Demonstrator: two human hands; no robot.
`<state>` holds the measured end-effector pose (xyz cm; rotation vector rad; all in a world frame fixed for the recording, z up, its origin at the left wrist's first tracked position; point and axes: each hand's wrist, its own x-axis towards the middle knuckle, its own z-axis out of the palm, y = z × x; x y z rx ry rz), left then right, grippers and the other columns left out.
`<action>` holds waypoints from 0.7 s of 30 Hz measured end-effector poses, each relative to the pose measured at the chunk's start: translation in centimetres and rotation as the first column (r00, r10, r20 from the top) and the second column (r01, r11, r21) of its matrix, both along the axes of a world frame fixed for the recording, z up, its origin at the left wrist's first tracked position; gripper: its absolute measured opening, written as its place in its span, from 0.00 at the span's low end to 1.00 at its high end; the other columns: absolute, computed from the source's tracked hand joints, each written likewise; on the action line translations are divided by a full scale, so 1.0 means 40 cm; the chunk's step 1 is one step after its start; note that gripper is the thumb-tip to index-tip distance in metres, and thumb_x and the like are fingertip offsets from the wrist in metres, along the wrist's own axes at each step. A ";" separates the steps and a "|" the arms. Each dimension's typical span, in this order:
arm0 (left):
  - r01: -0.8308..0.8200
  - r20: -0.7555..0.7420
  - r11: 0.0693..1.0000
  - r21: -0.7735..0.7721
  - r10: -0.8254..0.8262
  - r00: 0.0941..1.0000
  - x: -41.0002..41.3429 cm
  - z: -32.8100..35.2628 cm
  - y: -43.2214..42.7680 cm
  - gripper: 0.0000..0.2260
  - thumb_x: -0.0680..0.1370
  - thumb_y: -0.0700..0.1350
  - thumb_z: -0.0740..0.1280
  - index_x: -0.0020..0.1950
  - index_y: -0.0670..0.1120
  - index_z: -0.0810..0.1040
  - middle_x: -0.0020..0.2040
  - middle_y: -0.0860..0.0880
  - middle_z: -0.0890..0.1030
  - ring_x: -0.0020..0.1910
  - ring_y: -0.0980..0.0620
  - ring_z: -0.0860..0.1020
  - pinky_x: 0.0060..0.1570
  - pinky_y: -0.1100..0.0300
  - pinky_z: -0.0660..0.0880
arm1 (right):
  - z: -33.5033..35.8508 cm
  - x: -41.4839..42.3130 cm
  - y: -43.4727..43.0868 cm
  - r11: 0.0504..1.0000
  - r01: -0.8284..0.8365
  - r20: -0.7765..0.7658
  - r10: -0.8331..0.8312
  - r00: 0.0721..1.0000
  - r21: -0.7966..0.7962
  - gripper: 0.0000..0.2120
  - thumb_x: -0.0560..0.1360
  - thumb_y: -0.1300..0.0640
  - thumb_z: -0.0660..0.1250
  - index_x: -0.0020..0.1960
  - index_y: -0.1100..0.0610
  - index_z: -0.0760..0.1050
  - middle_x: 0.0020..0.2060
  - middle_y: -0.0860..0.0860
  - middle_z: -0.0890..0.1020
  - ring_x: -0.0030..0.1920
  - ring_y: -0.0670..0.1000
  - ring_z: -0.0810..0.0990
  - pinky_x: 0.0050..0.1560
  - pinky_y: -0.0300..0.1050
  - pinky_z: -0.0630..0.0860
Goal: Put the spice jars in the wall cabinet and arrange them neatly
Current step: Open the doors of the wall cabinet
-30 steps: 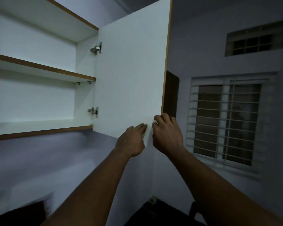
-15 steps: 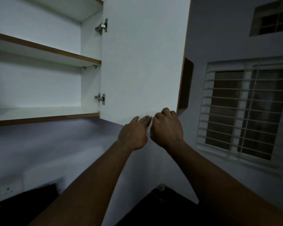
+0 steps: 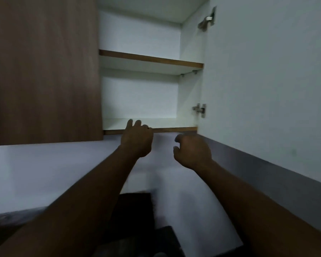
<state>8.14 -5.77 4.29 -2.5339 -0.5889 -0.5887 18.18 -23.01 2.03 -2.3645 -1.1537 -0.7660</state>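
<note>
The wall cabinet (image 3: 152, 61) hangs above me with its right door (image 3: 267, 80) swung wide open and its left brown door (image 3: 43, 71) closed. Both white shelves inside are bare; no spice jars are in view. My left hand (image 3: 136, 140) reaches up with its fingertips over the front edge of the bottom shelf (image 3: 174, 129). My right hand (image 3: 193, 152) hovers just below that edge, fingers loosely curled, holding nothing and apart from the door.
Two metal hinges (image 3: 199, 109) sit on the open door's inner side. A pale wall (image 3: 44, 173) runs below the cabinet. Dark, blurred shapes (image 3: 135, 210) lie low between my forearms.
Both hands have left the lower corner of the right door and moved left to the bottom shelf's edge. The view has swung left, so the closed brown door now shows.
</note>
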 end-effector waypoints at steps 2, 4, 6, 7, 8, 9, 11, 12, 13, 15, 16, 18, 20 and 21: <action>-0.038 -0.050 0.999 0.040 0.040 0.998 -0.042 0.021 0.064 0.22 0.76 0.46 0.61 0.70 0.48 0.73 0.69 0.48 0.77 0.76 0.43 0.62 0.76 0.38 0.49 | -0.010 -0.016 0.087 0.993 -0.104 -0.087 0.108 0.990 0.050 0.17 0.77 0.50 0.66 0.62 0.55 0.82 0.55 0.52 0.85 0.58 0.54 0.82 0.54 0.48 0.80; -0.098 -0.098 0.990 0.104 0.108 0.989 -0.083 0.037 0.116 0.20 0.76 0.46 0.60 0.68 0.48 0.76 0.68 0.49 0.78 0.77 0.42 0.61 0.76 0.37 0.47 | -0.021 -0.036 0.164 0.975 -0.195 -0.154 0.210 0.965 0.104 0.19 0.76 0.49 0.67 0.65 0.53 0.81 0.57 0.51 0.85 0.60 0.53 0.82 0.56 0.46 0.78; -0.175 -0.145 0.969 0.176 0.202 0.969 -0.117 0.053 0.155 0.18 0.77 0.47 0.59 0.66 0.47 0.77 0.66 0.48 0.79 0.77 0.41 0.61 0.76 0.35 0.46 | -0.032 -0.053 0.229 0.949 -0.292 -0.206 0.311 0.928 0.118 0.21 0.76 0.48 0.69 0.68 0.54 0.79 0.60 0.51 0.84 0.61 0.54 0.81 0.57 0.45 0.77; -0.210 -0.166 0.953 0.220 0.248 0.954 -0.133 0.062 0.171 0.18 0.78 0.47 0.59 0.66 0.46 0.77 0.66 0.47 0.78 0.76 0.41 0.61 0.76 0.35 0.45 | -0.035 -0.063 0.260 0.933 -0.339 -0.227 0.358 0.906 0.120 0.22 0.76 0.48 0.69 0.68 0.54 0.79 0.60 0.52 0.84 0.62 0.54 0.81 0.58 0.46 0.77; -0.242 -0.184 0.933 0.266 0.295 0.937 -0.148 0.071 0.185 0.18 0.79 0.48 0.58 0.67 0.46 0.76 0.67 0.46 0.78 0.76 0.40 0.61 0.75 0.34 0.45 | -0.036 -0.073 0.290 0.915 -0.382 -0.243 0.402 0.883 0.126 0.22 0.76 0.49 0.70 0.68 0.55 0.79 0.61 0.52 0.84 0.63 0.54 0.80 0.59 0.46 0.77; -0.271 -0.202 0.912 0.308 0.341 0.918 -0.161 0.081 0.197 0.19 0.80 0.49 0.57 0.69 0.45 0.75 0.68 0.46 0.76 0.76 0.39 0.61 0.75 0.33 0.44 | -0.035 -0.084 0.318 0.896 -0.422 -0.258 0.443 0.858 0.137 0.22 0.76 0.49 0.70 0.68 0.56 0.78 0.62 0.52 0.83 0.63 0.54 0.80 0.60 0.47 0.77; -0.309 -0.244 0.867 0.392 0.422 0.873 -0.176 0.100 0.214 0.21 0.82 0.53 0.57 0.71 0.46 0.74 0.72 0.45 0.73 0.78 0.39 0.57 0.75 0.32 0.43 | -0.026 -0.104 0.370 0.857 -0.488 -0.290 0.516 0.806 0.169 0.23 0.75 0.50 0.71 0.68 0.56 0.78 0.64 0.53 0.81 0.65 0.55 0.78 0.63 0.48 0.76; -0.321 -0.269 0.839 0.439 0.464 0.844 -0.180 0.109 0.220 0.22 0.82 0.56 0.58 0.71 0.47 0.74 0.72 0.46 0.73 0.79 0.39 0.56 0.74 0.32 0.42 | -0.022 -0.114 0.396 0.838 -0.513 -0.299 0.546 0.782 0.187 0.22 0.75 0.50 0.72 0.67 0.56 0.78 0.63 0.53 0.81 0.64 0.55 0.79 0.63 0.49 0.77; -0.322 -0.288 0.815 0.481 0.494 0.821 -0.181 0.117 0.222 0.23 0.81 0.59 0.59 0.71 0.48 0.76 0.72 0.47 0.74 0.79 0.40 0.56 0.74 0.32 0.42 | -0.018 -0.123 0.420 0.822 -0.530 -0.308 0.569 0.762 0.207 0.21 0.75 0.50 0.72 0.66 0.56 0.78 0.62 0.53 0.82 0.62 0.55 0.79 0.61 0.50 0.78; -0.300 -0.299 0.791 0.533 0.508 0.808 -0.177 0.125 0.218 0.22 0.80 0.63 0.60 0.66 0.52 0.79 0.67 0.50 0.77 0.76 0.40 0.61 0.73 0.31 0.40 | -0.014 -0.140 0.460 0.802 -0.549 -0.320 0.597 0.736 0.233 0.21 0.76 0.50 0.71 0.66 0.57 0.78 0.61 0.54 0.82 0.61 0.56 0.80 0.60 0.51 0.79; -0.284 -0.299 0.790 0.544 0.499 0.814 -0.176 0.128 0.213 0.21 0.79 0.63 0.59 0.64 0.52 0.80 0.64 0.50 0.79 0.73 0.41 0.64 0.72 0.30 0.40 | -0.016 -0.145 0.479 0.791 -0.554 -0.332 0.611 0.719 0.258 0.20 0.77 0.50 0.70 0.67 0.57 0.78 0.61 0.54 0.83 0.60 0.57 0.81 0.59 0.51 0.79; -0.236 -0.289 0.797 0.555 0.451 0.844 -0.185 0.132 0.202 0.20 0.79 0.62 0.59 0.59 0.52 0.83 0.57 0.52 0.81 0.68 0.43 0.69 0.73 0.31 0.41 | -0.027 -0.152 0.516 0.773 -0.554 -0.365 0.635 0.681 0.310 0.15 0.80 0.53 0.66 0.63 0.57 0.79 0.58 0.55 0.83 0.58 0.58 0.81 0.54 0.48 0.78; -0.158 -0.269 0.811 0.563 0.360 0.893 -0.212 0.139 0.192 0.19 0.77 0.61 0.61 0.53 0.51 0.84 0.50 0.52 0.82 0.63 0.44 0.72 0.75 0.34 0.43 | -0.043 -0.156 0.542 0.759 -0.542 -0.447 0.650 0.614 0.360 0.10 0.82 0.57 0.62 0.57 0.57 0.81 0.54 0.55 0.84 0.54 0.58 0.82 0.47 0.45 0.74; -0.111 -0.264 0.818 0.565 0.306 0.915 -0.232 0.142 0.186 0.18 0.76 0.61 0.61 0.51 0.50 0.84 0.47 0.52 0.82 0.60 0.45 0.73 0.76 0.36 0.46 | -0.050 -0.160 0.547 0.728 -0.518 -0.545 0.682 0.487 0.449 0.11 0.82 0.58 0.61 0.57 0.57 0.81 0.53 0.55 0.85 0.53 0.58 0.82 0.46 0.44 0.73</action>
